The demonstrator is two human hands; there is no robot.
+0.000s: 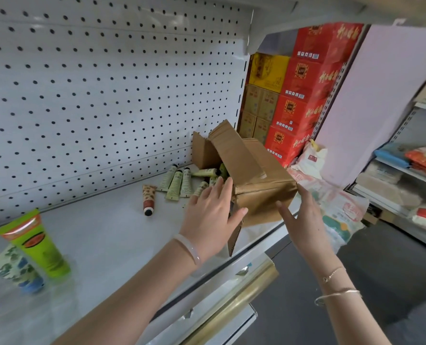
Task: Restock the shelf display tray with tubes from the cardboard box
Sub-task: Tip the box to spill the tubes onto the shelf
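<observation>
Cardboard box (251,175) is lying tipped on its side on the white shelf (112,235), its open flaps facing the pegboard back panel (94,90), and I am taking it as my landmark. My left hand (212,217) is pressing flat against the box's near left corner, fingers spread and thumb on the front face, not clamped around anything. My right hand (304,217) is hovering open just right of the box, fingers apart, its fingertips near the lower right face; I cannot tell if they are touching. Pale green tubes (179,181) are lying loose on the shelf just left of the box's mouth, more showing inside it. One brown patterned tube (148,199) is lying further left. Well left of the box, a bright green tube (36,242) is standing near the shelf's front.
</observation>
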